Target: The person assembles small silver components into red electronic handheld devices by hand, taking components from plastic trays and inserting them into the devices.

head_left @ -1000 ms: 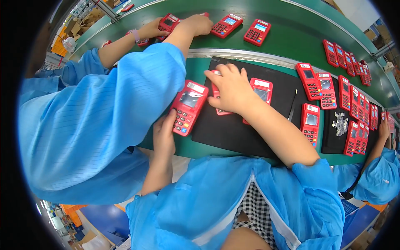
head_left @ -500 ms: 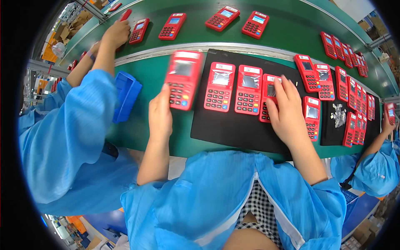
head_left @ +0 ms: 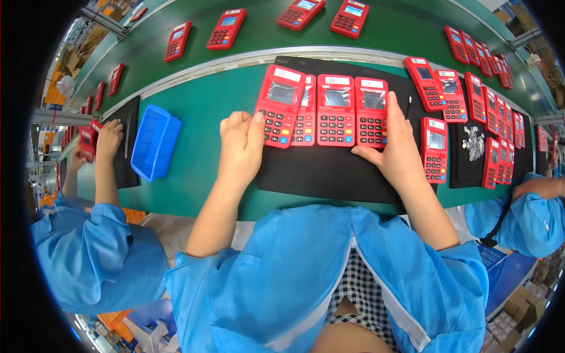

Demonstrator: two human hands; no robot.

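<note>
My left hand is closed on a red card payment terminal, gripping its lower left edge. That terminal is slightly tilted and overlaps another red terminal, covering much of it. Beside it on the black mat lie a middle terminal and a right-hand terminal, with clear film on their screens. My right hand is open, its straight fingers along the right edge of the right-hand terminal and its thumb by the lower edge.
More red terminals stand in rows at the right, around a pile of small silvery pieces. A blue bin sits to the left. Further terminals lie on the green belt behind. Co-workers in blue sit on both sides; the left one's hand is near a terminal.
My left hand has brought its terminal right, over the row. My right hand has shifted from atop the right-hand terminal to its edge. The left co-worker's arm has drawn back from the belt.
</note>
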